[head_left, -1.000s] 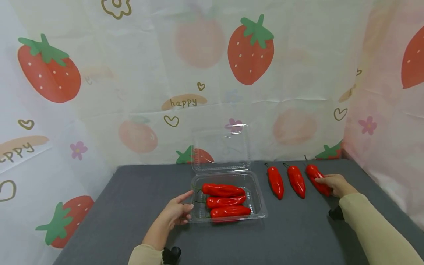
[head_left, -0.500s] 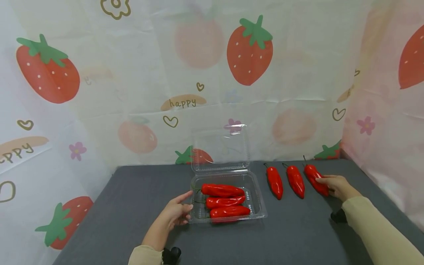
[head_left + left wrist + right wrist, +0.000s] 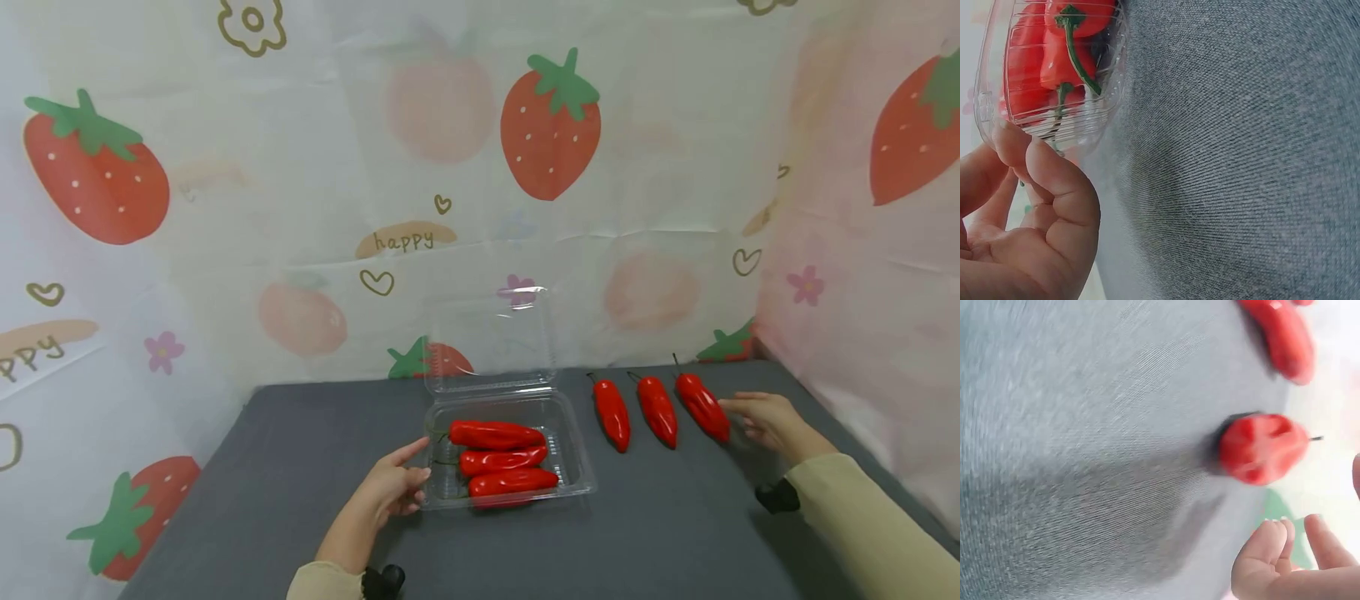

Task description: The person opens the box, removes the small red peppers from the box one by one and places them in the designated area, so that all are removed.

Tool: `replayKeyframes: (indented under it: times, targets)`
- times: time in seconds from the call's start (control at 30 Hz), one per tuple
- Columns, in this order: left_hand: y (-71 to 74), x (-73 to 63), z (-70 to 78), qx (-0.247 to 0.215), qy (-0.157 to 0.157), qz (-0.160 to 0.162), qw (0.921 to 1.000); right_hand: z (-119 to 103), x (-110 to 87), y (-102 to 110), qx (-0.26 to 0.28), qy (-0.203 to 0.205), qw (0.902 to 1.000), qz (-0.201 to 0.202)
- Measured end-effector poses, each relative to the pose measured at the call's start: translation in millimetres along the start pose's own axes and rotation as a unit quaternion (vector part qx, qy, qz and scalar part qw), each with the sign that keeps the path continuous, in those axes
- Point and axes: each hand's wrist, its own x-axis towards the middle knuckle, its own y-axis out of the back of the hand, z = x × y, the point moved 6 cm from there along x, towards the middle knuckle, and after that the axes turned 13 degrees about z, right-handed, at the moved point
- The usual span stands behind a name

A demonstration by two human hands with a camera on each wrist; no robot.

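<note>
Red pepper (image 3: 702,408) and right hand (image 3: 776,423) have just parted: the hand, fingers loosely bent, now holds nothing at the pepper's three o'clock, so that pepper lies loose on the tabletop (image 3: 645,525). It ends a row of three (two neighbouring peppers (image 3: 657,412) at its nine o'clock). Farther that way, three boxed peppers (image 3: 498,461) lie inside the clear box (image 3: 574,454); at its nine-o'clock edge the left hand (image 3: 386,492), fingers relaxed, seems to touch the rim, gripping nothing.
</note>
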Motion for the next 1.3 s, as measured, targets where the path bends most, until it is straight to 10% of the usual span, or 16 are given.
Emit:
replayKeyframes:
  times: [1.3]
  targets:
    - [-0.2,-2.2,1.0,-0.015,-0.003,0.0,0.9999,-68.9,-97.9,-104.2,0.158,0.078,0.9683,-0.178]
